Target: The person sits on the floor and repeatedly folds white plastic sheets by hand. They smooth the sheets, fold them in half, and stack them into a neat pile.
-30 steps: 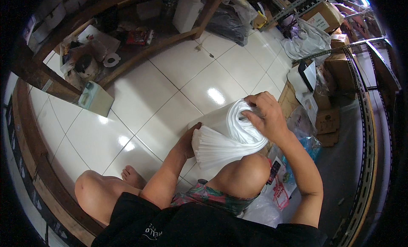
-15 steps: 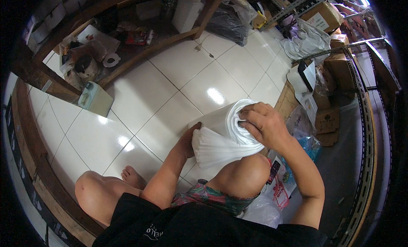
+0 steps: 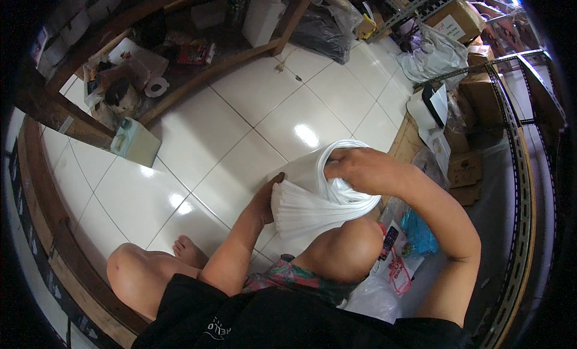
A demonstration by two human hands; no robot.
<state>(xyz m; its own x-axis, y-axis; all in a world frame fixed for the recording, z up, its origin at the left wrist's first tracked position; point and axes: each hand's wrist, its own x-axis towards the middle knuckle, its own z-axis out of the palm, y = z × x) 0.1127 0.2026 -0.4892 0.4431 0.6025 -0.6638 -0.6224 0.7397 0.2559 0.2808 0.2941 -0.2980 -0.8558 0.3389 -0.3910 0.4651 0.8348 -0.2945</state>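
Observation:
A thick rolled bundle of thin white plastic sheets [image 3: 303, 168] rests above my raised right knee, its many layered edges fanned out at the lower left. My left hand [image 3: 268, 200] is closed round the bundle's left side, with most of its fingers hidden behind it. At the upper right end, my right hand [image 3: 359, 167] has its curled fingers tucked into the roll's hollow core, on the inner layers. Its fingertips are out of sight inside the roll.
A pale jerrycan [image 3: 136, 143] stands on the tiled floor beside a wooden shelf [image 3: 198, 75]. To the right are a metal rack [image 3: 511, 150], cardboard boxes [image 3: 466, 168] and clear plastic bags [image 3: 372, 298]. A dark handset with buttons [image 3: 389, 239] lies by my right knee.
My right hand has pushed deeper into the roll's core and its elbow has swung outward. The roll's open end has widened. My left hand keeps its place.

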